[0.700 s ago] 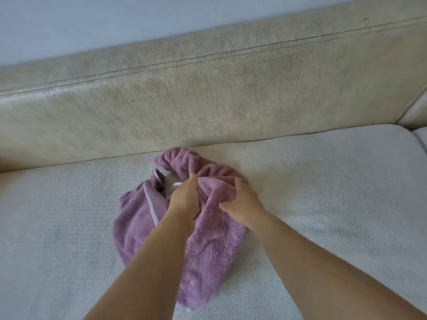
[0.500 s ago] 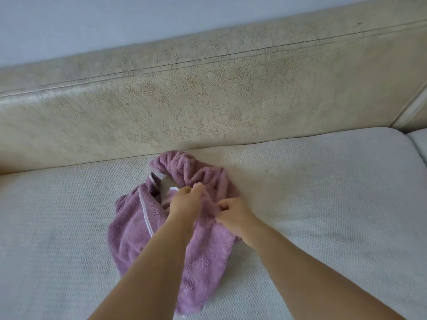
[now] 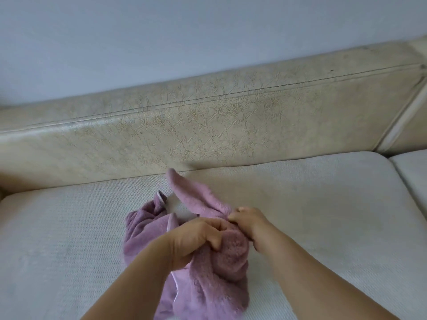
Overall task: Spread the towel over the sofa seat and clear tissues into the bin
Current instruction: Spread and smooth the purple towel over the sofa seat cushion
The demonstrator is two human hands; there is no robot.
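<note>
One purple towel (image 3: 215, 280) is bunched in a heap near the middle of the sofa seat (image 3: 312, 204), just short of the backrest (image 3: 208, 130). It is not yet spread. It is gripped from above by both hands. On the left hand (image 3: 191, 243) the fingers (image 3: 213, 236) are curled round a thick fold at the heap's middle. The right hand (image 3: 250, 224) is set just beside it, fingers (image 3: 234, 215) pinched on the fold's far side.

Handling, as judged: plush, soft and light, with no stiffness, so sag is expected wherever it is unsupported. It is neither fragile nor slippery, though the pile is likely to drag on the woven seat cover. It is best taken at two corners or along the pale hemmed edge (image 3: 175, 285), hands drawn well apart. Corners cannot be made out within the heap.

Orientation: the long axis runs from the near edge of view toward the backrest. One loose end (image 3: 175, 181) is raised, pointing up and leftward at it.

Beyond: a plain pale wall (image 3: 184, 42) is seen above the backrest, and a second seat cushion (image 3: 413, 172) at far right.
</note>
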